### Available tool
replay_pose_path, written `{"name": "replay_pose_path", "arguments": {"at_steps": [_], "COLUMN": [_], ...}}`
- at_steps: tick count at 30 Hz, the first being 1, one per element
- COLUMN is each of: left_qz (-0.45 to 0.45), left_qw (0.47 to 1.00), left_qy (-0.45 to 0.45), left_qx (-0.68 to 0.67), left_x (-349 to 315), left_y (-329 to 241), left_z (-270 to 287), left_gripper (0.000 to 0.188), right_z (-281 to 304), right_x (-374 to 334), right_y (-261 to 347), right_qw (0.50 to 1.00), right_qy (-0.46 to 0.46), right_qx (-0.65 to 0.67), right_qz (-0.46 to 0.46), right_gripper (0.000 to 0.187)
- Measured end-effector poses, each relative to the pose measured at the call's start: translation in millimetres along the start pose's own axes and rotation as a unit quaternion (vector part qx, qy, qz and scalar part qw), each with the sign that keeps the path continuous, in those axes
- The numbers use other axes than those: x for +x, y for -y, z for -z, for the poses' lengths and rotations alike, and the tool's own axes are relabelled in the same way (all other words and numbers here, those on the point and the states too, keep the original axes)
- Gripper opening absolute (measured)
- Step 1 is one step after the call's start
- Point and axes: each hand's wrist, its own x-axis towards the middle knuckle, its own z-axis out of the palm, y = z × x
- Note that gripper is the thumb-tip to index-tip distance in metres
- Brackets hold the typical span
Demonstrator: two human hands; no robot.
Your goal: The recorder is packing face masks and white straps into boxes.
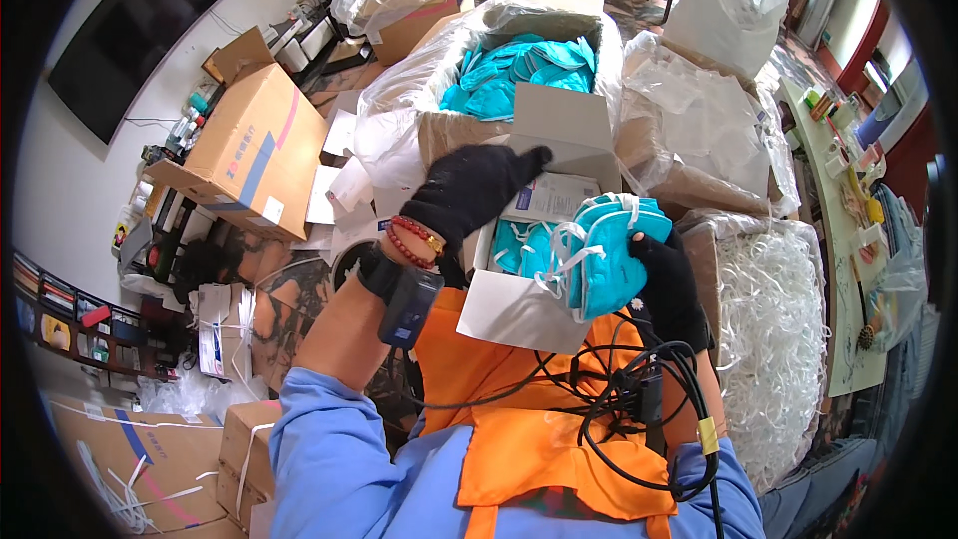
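A stack of teal face masks [611,260] with white straps is gripped at its right side by my right hand [667,274], in a black glove with bare fingertips. The stack hangs over the right side of a small white carton [524,314] with raised flaps. More teal masks [529,248] lie inside that carton, beside a printed white leaflet [564,195]. Over the carton's left far corner is my black-gloved left hand [469,190], a finger stretched toward the upright back flap [559,120]. It holds nothing that I can see; its other fingers are partly hidden.
Beyond the carton stands a large plastic-lined box [429,130] heaped with teal masks. To the right are a box of white straps [773,339] and a plastic-covered box [699,130]. Brown cartons [249,145] stand at left. Black cables [639,389] hang by my right forearm.
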Motion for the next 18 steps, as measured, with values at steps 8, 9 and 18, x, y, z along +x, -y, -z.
{"name": "replay_pose_path", "arguments": {"at_steps": [8, 9, 18], "left_qz": [0.094, 0.072, -0.001], "left_qw": [0.893, 0.902, 0.956], "left_qy": [0.178, 0.148, 0.166], "left_qx": [-0.403, -0.399, -0.243], "left_x": [14.6, 14.7, 5.5], "left_y": [-62.6, -59.0, -52.4], "left_z": [27.9, 19.8, 7.8], "left_gripper": [0.061, 0.062, 0.059], "right_z": [-11.3, -12.4, -12.8], "right_x": [7.0, 6.8, 17.2], "right_y": [-8.3, -8.7, 30.4], "right_qw": [0.994, 0.992, 0.912], "right_qy": [-0.067, -0.065, -0.103], "right_qx": [-0.085, -0.107, -0.323], "right_qz": [0.014, 0.015, 0.232], "right_gripper": [0.028, 0.027, 0.076]}}
